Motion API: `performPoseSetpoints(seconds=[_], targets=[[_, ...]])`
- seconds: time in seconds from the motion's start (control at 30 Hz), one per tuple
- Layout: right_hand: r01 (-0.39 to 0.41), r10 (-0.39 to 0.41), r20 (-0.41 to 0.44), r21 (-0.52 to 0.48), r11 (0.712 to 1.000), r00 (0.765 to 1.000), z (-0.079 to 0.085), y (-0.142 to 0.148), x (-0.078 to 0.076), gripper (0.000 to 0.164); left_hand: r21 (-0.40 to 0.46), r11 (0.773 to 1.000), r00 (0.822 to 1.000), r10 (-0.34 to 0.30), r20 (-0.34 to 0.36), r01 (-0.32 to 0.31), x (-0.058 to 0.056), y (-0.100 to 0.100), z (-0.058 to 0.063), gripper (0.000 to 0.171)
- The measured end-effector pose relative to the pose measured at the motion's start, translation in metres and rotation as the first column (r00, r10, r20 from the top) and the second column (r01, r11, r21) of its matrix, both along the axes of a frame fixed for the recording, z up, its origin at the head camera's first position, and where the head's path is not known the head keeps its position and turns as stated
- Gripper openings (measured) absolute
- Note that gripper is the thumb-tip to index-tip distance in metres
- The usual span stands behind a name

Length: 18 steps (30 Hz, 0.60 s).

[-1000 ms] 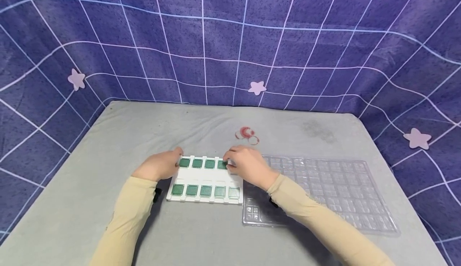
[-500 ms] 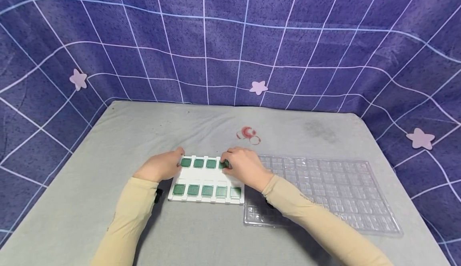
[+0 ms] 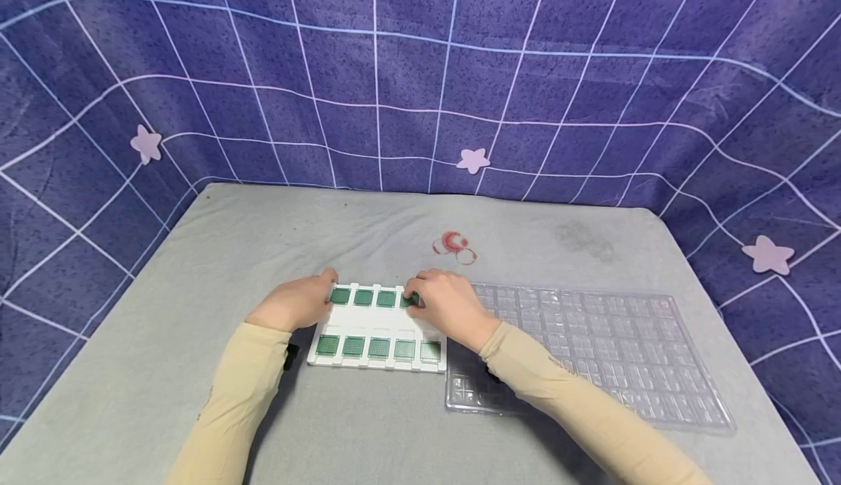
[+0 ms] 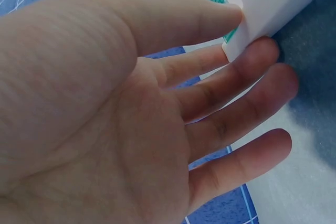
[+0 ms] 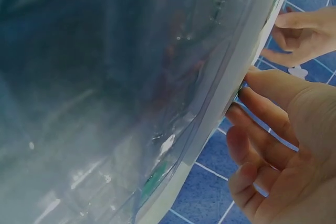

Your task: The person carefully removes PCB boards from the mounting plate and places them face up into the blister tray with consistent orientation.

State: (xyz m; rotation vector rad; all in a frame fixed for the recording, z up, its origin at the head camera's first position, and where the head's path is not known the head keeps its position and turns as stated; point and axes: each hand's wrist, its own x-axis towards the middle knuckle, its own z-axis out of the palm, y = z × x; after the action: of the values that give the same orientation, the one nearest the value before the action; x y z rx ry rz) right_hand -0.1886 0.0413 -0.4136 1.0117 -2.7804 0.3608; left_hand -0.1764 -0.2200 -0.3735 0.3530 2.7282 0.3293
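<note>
A white tray [image 3: 368,318] holds green perforated circuit boards in two rows, far and near. My left hand [image 3: 297,302] grips the tray's far left corner. In the left wrist view its thumb [image 4: 220,19] lies on the tray's top face, and fingertips touch the edge. My right hand [image 3: 450,302] is over the far row's right part, thumb and forefinger pinching a green circuit board [image 3: 410,299] at its slot. That board is mostly covered by the fingers, and the far right slot is hidden under the hand. In the right wrist view only a sliver of green shows at the fingertips.
A clear plastic tray [image 3: 617,353] with many small compartments lies to the right, its left edge against the white tray; my right forearm [image 3: 565,390] crosses above it. Grey cloth [image 3: 368,426] covers the table. Purple grid-patterned curtains [image 3: 407,69] enclose the back and sides.
My right hand has shifted slightly left, its fingertips now further over the circuit board. My left hand stays at the white tray's corner, and the tray has not visibly moved.
</note>
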Motion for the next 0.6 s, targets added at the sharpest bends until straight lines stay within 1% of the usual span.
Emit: performPoseSetpoints(seconds=[0.6], targets=[[0.009,-0.009,0.015,0.0,1.0,1.0,0.0016,-0.0001,0.0005,0.018,0.002,1.0,1.0,-0.003,-0.014,0.003,0.0004,0.0011,0.0002,0.031]])
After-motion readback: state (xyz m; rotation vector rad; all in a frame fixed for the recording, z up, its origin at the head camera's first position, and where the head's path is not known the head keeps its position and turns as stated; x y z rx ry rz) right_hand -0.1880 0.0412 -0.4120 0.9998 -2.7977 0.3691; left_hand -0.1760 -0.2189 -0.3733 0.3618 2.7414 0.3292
